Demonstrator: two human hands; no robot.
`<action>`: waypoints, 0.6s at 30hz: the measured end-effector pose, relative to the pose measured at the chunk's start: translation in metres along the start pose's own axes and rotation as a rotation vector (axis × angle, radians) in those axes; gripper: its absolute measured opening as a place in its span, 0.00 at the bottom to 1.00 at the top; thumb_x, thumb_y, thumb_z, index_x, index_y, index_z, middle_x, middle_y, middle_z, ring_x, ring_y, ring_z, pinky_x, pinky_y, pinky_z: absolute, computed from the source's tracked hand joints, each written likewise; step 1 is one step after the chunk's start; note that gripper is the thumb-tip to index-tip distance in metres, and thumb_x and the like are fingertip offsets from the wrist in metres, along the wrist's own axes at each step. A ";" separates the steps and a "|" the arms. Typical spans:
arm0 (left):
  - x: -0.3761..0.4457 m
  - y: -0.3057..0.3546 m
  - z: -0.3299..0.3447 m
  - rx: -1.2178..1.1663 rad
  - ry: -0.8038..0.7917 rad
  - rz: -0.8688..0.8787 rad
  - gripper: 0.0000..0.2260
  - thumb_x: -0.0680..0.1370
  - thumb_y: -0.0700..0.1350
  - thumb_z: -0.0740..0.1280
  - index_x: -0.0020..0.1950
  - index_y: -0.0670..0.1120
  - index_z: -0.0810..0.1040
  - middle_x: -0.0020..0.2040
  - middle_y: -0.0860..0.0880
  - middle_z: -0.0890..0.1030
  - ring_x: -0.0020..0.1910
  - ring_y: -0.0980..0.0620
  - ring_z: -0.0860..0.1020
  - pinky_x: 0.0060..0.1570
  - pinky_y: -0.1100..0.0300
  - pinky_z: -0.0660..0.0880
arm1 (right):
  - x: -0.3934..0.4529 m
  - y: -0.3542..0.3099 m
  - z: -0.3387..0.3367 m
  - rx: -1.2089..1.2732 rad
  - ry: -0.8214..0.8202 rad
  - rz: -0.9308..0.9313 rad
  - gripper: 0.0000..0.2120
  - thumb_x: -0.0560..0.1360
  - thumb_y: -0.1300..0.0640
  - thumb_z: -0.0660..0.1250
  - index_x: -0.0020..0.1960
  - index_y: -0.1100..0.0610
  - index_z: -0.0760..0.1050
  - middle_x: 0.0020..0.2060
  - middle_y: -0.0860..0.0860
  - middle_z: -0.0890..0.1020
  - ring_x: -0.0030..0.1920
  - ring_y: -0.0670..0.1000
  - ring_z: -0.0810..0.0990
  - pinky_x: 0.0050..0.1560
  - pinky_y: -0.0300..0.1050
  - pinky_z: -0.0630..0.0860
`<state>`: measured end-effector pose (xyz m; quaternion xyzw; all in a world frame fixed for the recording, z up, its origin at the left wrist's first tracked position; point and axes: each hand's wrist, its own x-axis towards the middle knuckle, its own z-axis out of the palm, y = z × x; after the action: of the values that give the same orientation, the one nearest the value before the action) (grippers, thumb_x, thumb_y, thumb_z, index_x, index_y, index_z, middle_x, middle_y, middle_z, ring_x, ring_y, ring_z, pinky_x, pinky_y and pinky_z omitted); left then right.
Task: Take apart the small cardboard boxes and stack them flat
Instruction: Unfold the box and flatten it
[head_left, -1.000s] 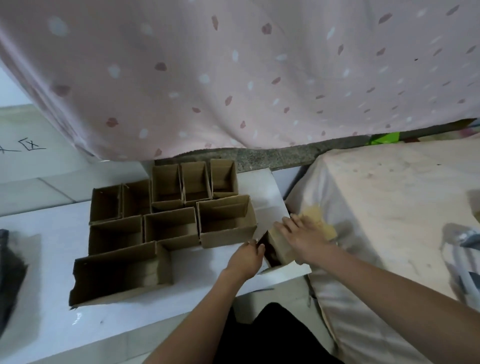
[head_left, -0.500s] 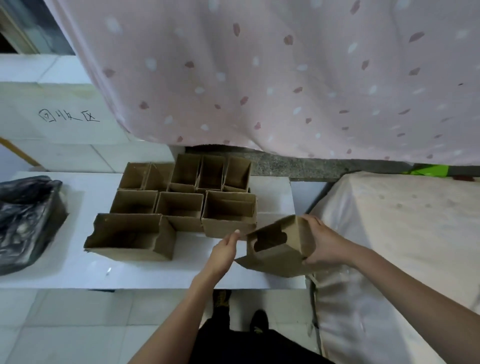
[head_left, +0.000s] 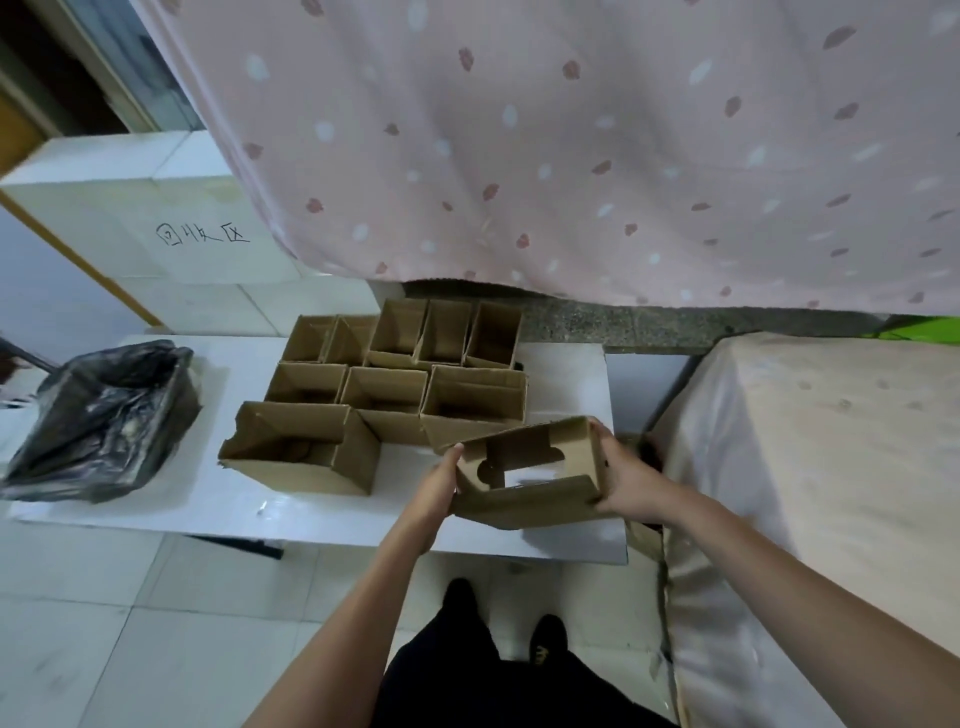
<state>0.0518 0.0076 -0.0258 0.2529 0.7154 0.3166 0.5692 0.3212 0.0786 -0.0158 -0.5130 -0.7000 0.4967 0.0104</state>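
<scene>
black bag (head_left: 98, 415) cut off left, curtain (head_left: 571, 145) cropped above

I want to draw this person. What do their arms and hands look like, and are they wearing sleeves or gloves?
Both arms are bare right up to the picture's bottom edge: no sleeves show. The left hand and right hand wear no gloves, and no rings, watch or bracelet can be seen. Lower down are dark trousers and black shoes.
</scene>
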 end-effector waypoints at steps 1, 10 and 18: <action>0.001 0.000 0.000 0.011 -0.003 0.019 0.26 0.83 0.63 0.54 0.73 0.47 0.67 0.71 0.43 0.72 0.70 0.42 0.71 0.73 0.44 0.66 | 0.002 0.002 0.003 0.012 -0.002 0.035 0.63 0.65 0.56 0.79 0.78 0.39 0.32 0.74 0.52 0.64 0.69 0.53 0.69 0.70 0.50 0.70; 0.023 -0.003 -0.007 0.104 -0.096 0.022 0.25 0.82 0.62 0.57 0.72 0.46 0.69 0.68 0.43 0.75 0.65 0.45 0.74 0.66 0.52 0.70 | 0.015 0.022 0.026 0.216 0.006 0.268 0.57 0.66 0.56 0.80 0.80 0.44 0.46 0.78 0.53 0.60 0.75 0.55 0.63 0.70 0.50 0.67; 0.039 0.003 -0.023 0.206 -0.168 0.018 0.23 0.83 0.59 0.58 0.74 0.47 0.68 0.67 0.45 0.75 0.62 0.46 0.76 0.61 0.52 0.74 | 0.023 0.011 0.031 0.560 0.043 0.364 0.59 0.63 0.50 0.83 0.80 0.39 0.46 0.80 0.51 0.55 0.75 0.57 0.62 0.68 0.55 0.70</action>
<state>0.0210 0.0343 -0.0455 0.3421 0.6916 0.2244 0.5952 0.3019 0.0734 -0.0505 -0.6170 -0.4329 0.6527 0.0769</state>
